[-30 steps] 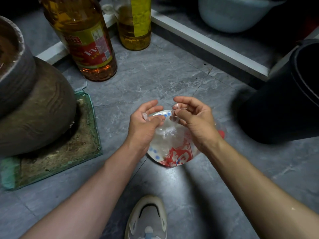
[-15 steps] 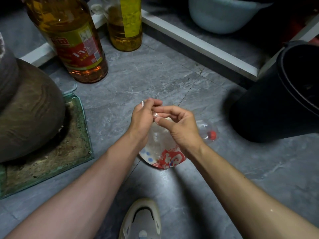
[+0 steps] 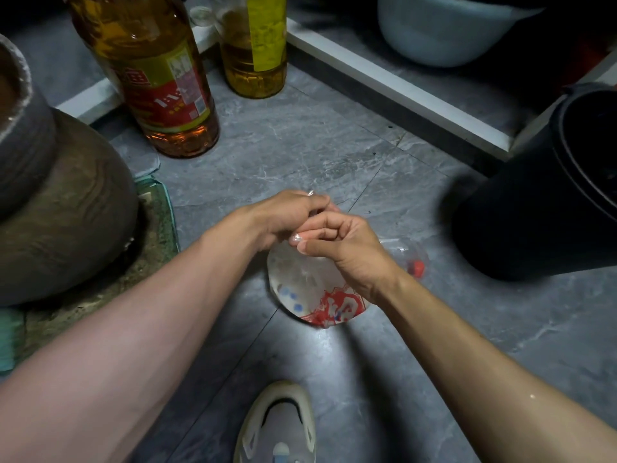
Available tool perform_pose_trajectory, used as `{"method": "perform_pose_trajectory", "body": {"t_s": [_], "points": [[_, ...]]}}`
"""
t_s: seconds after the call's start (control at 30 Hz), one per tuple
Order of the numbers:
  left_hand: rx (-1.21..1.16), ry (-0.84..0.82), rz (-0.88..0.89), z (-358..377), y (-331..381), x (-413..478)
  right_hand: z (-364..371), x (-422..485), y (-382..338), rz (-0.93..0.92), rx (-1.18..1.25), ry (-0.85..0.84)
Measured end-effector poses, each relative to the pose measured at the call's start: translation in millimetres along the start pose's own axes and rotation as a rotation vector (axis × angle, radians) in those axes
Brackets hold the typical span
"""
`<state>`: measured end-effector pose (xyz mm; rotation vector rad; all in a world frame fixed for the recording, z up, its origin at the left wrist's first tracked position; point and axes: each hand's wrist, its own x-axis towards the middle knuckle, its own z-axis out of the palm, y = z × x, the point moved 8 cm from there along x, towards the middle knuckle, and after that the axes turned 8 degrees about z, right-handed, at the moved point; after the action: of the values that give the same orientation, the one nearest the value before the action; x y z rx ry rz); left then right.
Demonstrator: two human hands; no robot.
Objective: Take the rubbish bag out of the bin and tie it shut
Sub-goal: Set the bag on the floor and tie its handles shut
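Both hands, left hand (image 3: pixel 283 213) and right hand (image 3: pixel 344 248), pinch the gathered top of the clear plastic rubbish bag (image 3: pixel 310 289) (red print showing) beside the black plastic bin (image 3: pixel 547 202).

amber plastic oil bottle with red label (image 3: pixel 157 85) at eleven o'clock; yellow-labelled oil bottle (image 3: pixel 255 51) at twelve; brown earthenware jar (image 3: pixel 63 208) at nine; pale blue plastic basin (image 3: pixel 444 31) at one; cream shoe (image 3: pixel 277 426) at six.

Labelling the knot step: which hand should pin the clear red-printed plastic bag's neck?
Right, likely. The right hand pinches the clear red-printed plastic bag low at its neck; the left hand grips the ends higher, free to pull.
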<state>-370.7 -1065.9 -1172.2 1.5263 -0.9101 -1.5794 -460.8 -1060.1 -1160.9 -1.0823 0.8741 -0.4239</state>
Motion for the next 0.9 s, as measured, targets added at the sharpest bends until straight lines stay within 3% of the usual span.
{"method": "perform_pose_trajectory", "body": {"t_s": [0.17, 0.33, 0.53, 0.73, 0.9], "points": [[-0.098, 0.154, 0.132, -5, 2, -6, -10, 4, 1, 0.017, 0.072, 0.113], [-0.061, 0.518, 0.253, -32, -20, -36, -20, 10, 0, 0.046, 0.039, 0.203], [-0.100, 0.240, 0.260, -9, -34, -40, -24, 11, -7, 0.014, -0.115, 0.260], [0.008, 0.315, 0.270, -7, -36, -36, -20, 13, -9, 0.002, -0.209, 0.202], [0.062, 0.216, 0.269, -2, -37, -31, -22, 13, -9, -0.012, -0.259, 0.168]]}}
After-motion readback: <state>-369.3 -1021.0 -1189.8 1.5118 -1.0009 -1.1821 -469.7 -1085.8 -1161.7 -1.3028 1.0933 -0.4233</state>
